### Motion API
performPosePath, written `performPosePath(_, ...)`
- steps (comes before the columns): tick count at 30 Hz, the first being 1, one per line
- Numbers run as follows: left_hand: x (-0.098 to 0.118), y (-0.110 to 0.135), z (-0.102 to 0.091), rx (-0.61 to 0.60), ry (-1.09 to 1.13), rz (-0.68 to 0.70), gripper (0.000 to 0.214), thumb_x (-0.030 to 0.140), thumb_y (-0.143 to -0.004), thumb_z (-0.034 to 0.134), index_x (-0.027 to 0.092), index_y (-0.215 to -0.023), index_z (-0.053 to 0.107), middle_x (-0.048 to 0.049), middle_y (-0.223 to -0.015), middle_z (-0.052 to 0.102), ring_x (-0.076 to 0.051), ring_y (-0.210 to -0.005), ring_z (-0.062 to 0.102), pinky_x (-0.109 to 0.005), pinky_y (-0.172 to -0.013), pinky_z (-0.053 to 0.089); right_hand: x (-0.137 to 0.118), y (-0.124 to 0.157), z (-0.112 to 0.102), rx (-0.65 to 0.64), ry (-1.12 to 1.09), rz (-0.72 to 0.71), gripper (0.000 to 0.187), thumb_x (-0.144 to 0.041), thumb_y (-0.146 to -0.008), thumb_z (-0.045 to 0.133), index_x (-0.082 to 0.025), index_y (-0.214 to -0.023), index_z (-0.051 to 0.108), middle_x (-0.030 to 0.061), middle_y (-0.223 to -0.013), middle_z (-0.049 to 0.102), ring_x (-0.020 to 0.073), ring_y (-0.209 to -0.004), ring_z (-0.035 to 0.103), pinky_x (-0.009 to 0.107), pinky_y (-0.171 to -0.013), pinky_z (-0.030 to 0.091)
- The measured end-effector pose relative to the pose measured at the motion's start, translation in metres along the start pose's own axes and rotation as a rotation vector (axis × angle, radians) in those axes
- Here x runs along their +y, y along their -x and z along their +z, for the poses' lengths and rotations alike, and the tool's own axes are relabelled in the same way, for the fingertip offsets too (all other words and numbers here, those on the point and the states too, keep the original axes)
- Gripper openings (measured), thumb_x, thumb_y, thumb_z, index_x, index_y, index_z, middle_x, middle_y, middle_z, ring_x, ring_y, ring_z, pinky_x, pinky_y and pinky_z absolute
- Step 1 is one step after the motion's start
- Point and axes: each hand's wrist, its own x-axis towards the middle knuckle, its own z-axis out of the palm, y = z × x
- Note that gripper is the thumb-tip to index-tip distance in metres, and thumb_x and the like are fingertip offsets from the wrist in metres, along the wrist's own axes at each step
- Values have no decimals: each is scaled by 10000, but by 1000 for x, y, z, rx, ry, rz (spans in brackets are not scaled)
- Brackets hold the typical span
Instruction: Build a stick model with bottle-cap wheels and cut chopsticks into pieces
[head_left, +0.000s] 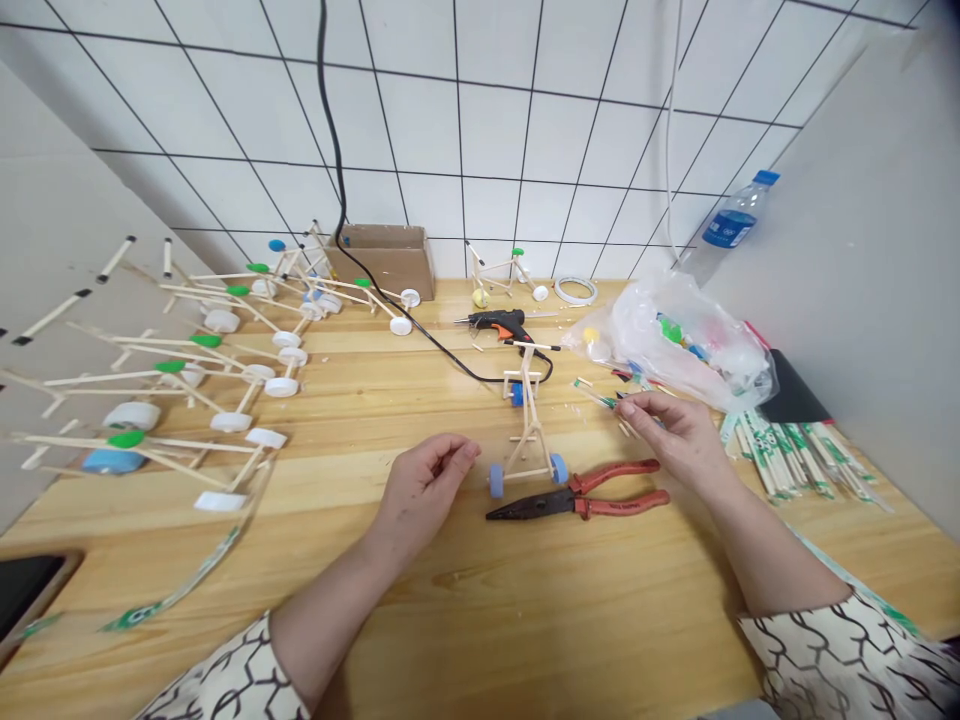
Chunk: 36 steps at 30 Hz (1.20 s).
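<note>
My right hand (675, 432) pinches a thin wooden stick (596, 396) between thumb and fingers, above the table's right side. My left hand (427, 482) rests loosely curled on the wood, with nothing visible in it. Between the hands stands a small stick-built cart (529, 430) with blue bottle-cap wheels. Red-handled long-nose pliers (577, 503) lie just below the cart, nearest my right hand and apart from both hands.
Several finished stick carts (217, 375) with white and green caps crowd the left. A black glue gun (499, 325) and its cord lie behind the cart. A plastic bag (675, 340) and bundled chopsticks (795, 460) sit at right, with a cardboard box (382, 260) at the back.
</note>
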Motion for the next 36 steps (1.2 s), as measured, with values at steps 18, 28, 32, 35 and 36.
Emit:
performPosePath(18, -7, 1, 1, -24, -71, 70, 246, 354, -812, 494, 154, -721, 604, 19, -612, 512, -111, -578, 429, -206, -537, 350, -4, 3, -11, 231, -89, -80, 205, -357, -777, 569, -196, -674, 643, 11, -661, 661, 179, -659, 599, 285, -644, 460)
performPosePath(28, -9, 1, 1, -25, -91, 101, 242, 350, -819, 486, 155, -728, 598, 8, -629, 535, -122, -597, 456, -212, -554, 367, 28, -7, -16, 241, 29, -6, 221, -358, -803, 539, -181, -739, 654, 19, -726, 667, 176, -701, 602, 273, -663, 446)
performPosePath(32, -10, 1, 0, -8, -91, 116, 232, 342, -817, 490, 152, -757, 610, -6, -661, 575, -132, -629, 497, -214, -574, 386, 34, -8, -7, 184, 100, -70, 158, -294, -795, 543, -176, -821, 646, 36, -794, 666, 181, -731, 596, 284, -668, 446)
performPosePath(35, -10, 2, 0, 7, -103, 129, 233, 341, -816, 494, 150, -760, 614, -9, -662, 580, -133, -634, 504, -215, -578, 390, 29, -7, -1, 95, 136, -116, 142, -258, -784, 536, -177, -849, 633, 47, -797, 659, 186, -722, 596, 293, -649, 449)
performPosePath(36, -10, 2, 0, 9, -108, 131, 233, 342, -817, 494, 150, -757, 614, -6, -654, 576, -132, -625, 499, -216, -575, 389, 27, -6, -1, 74, 148, -127, 139, -253, -782, 535, -177, -850, 630, 50, -792, 657, 188, -719, 596, 295, -643, 449)
